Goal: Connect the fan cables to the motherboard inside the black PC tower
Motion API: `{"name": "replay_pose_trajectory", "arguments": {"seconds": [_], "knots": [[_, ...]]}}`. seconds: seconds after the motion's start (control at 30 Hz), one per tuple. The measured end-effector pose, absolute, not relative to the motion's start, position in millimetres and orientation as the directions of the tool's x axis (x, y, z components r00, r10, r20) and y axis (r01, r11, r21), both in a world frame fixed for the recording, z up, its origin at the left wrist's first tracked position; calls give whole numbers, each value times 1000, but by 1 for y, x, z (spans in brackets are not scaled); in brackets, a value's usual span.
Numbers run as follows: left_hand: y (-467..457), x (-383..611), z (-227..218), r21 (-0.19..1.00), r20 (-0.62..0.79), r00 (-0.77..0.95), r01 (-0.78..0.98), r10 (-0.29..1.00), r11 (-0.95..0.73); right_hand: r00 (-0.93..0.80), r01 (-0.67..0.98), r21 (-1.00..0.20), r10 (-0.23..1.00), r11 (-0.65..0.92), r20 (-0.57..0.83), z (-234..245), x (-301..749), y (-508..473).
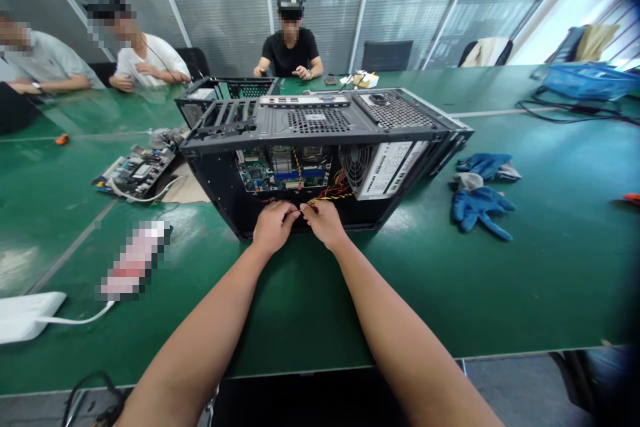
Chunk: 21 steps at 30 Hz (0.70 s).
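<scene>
An open black computer case (320, 137) lies across the table in front of me. At its open side, my left hand (273, 225) pinches a thin wire between thumb and fingertips. Close beside it, my right hand (325, 221) is closed on thin wires too, its fingertips almost meeting the left ones. Red and yellow power cables (340, 190) run from the power supply (385, 170) toward my right hand. Behind my hands, a green motherboard (283, 170) sits inside the case. The exact wire ends between my fingers are too small to make out.
Blue gloves (483, 203) lie to the right, and a blue basket (590, 80) stands farther back. On the left are loose circuit boards (140, 170), a phone (137, 260) and a white power bank (30, 317). Several people sit across the green table (450, 293) near another case (240, 88).
</scene>
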<state>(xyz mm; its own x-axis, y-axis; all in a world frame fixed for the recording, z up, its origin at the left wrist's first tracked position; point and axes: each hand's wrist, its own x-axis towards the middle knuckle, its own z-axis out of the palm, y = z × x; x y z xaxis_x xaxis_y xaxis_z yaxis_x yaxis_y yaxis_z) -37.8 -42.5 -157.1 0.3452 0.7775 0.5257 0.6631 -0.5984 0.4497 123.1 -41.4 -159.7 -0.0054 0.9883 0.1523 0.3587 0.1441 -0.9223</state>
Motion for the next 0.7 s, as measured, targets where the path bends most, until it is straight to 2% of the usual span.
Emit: {"name": "replay_pose_trajectory", "arguments": {"seconds": [0.23, 0.53, 0.7], "knots": [[-43, -37, -156, 506, 552, 291, 627, 781, -592, -2, 327, -928, 982, 181, 190, -157, 124, -45], [-45, -37, -155, 372, 599, 359, 667, 716, -645, 19, 336, -919, 974, 207, 227, -153, 125, -50], [-44, -38, -158, 371, 600, 355, 671, 717, -643, 35, 293, -938, 979, 184, 203, -156, 124, -48]]}}
